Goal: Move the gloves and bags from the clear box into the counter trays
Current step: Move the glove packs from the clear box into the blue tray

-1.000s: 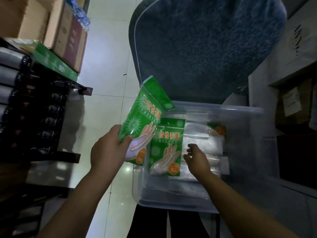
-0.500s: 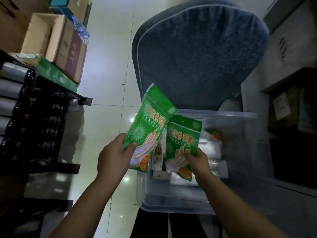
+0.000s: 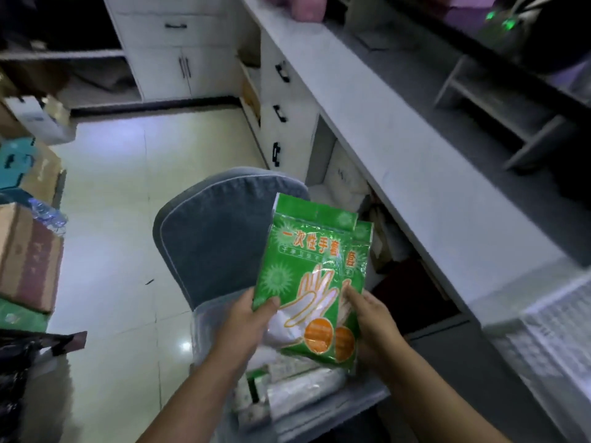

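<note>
The main risk is a slip. The two glove packets (image 3: 315, 273) are glossy film, stacked with the back one offset to the right, and each hand has them only by a lower edge. If one hand lets go to reach for the counter (image 3: 415, 167), the back packet may slide off the front one and fall to the tiled floor or back into the clear box (image 3: 204, 327). The tall tops are unsupported, so they could also fold over on the way. The frame is blurred, and a hurried swing might catch the counter's edge. A white ribbed thing (image 3: 556, 343) lies at the near right of the counter. It may be a tray, but it is too smeared to tell.

The left hand (image 3: 246, 324) grips the lower left corner, thumb on the front and fingers behind. The right hand (image 3: 374, 321) pinches the lower right edge, with a fingertip on the printed face.

The packets are held upright above the box, in front of the grey chair back (image 3: 217, 231) and left of the counter. They are flat green sachets with orange lettering, a pale outline of a glove and an orange disc near the bottom. A clear lower window shows the white contents. Clear rolled bags (image 3: 303, 391) and small green-and-white packs (image 3: 252, 388) lie in the box below.
</note>
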A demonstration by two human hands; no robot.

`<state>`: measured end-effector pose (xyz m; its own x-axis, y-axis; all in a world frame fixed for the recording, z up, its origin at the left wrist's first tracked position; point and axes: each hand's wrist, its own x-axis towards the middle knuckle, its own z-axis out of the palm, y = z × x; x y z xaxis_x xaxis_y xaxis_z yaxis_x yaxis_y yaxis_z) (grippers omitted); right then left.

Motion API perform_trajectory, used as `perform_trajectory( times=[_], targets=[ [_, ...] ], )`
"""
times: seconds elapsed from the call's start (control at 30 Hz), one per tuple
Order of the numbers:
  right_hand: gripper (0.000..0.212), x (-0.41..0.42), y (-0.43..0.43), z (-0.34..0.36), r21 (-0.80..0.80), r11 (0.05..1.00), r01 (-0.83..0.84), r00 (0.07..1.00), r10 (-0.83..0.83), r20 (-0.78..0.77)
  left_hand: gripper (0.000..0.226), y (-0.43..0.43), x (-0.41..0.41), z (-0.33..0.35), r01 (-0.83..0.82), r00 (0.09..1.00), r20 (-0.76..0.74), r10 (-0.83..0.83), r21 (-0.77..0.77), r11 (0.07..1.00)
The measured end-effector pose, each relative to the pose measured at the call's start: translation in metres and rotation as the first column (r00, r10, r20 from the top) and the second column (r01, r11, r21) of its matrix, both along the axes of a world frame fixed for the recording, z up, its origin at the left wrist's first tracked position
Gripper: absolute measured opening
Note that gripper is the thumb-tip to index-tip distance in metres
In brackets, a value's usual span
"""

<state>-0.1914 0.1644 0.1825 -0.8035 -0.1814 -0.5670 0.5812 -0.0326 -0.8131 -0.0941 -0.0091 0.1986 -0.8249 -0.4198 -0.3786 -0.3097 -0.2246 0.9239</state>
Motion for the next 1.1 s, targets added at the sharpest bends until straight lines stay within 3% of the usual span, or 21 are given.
perform_trajectory(
  times=[0.17,0.37,0.53,0.63,0.83,1.0,1.1],
  targets=[
    [0.029,-0.001,0.042,0.034,-0.106,0.971,0.216,0.976,-0.214,0.031,0.018,0.047,-0.035,0.009,0.171,0.984,-0.067,-0.166,0.066,0.983],
    [0.053,0.008,0.121,0.069,-0.108,0.897,0.428,0.904,-0.426,0.041,0.026,0.121,-0.063,0.033,0.375,0.920,-0.161,-0.356,0.106,0.921],
    [0.042,0.027,0.184,0.107,-0.208,0.893,0.398,0.888,-0.432,-0.157,0.047,0.195,-0.081,0.066,0.510,0.841,-0.253,-0.478,0.075,0.857],
    [0.035,0.038,0.227,0.125,-0.158,0.881,0.447,0.833,-0.474,-0.287,0.060,0.240,-0.085,0.086,0.591,0.760,-0.326,-0.562,-0.012,0.807],
    [0.028,0.053,0.336,0.145,-0.063,0.821,0.568,0.754,-0.549,-0.359,0.074,0.346,-0.089,0.113,0.696,0.604,-0.363,-0.710,-0.195,0.691],
    [0.028,0.066,0.450,0.162,-0.017,0.772,0.636,0.689,-0.577,-0.438,0.062,0.456,-0.092,0.129,0.759,0.504,-0.356,-0.787,-0.252,0.601],
    [0.033,0.080,0.525,0.178,0.124,0.717,0.686,0.648,-0.526,-0.551,0.052,0.523,-0.094,0.129,0.798,0.470,-0.301,-0.830,-0.256,0.545]
  ],
)
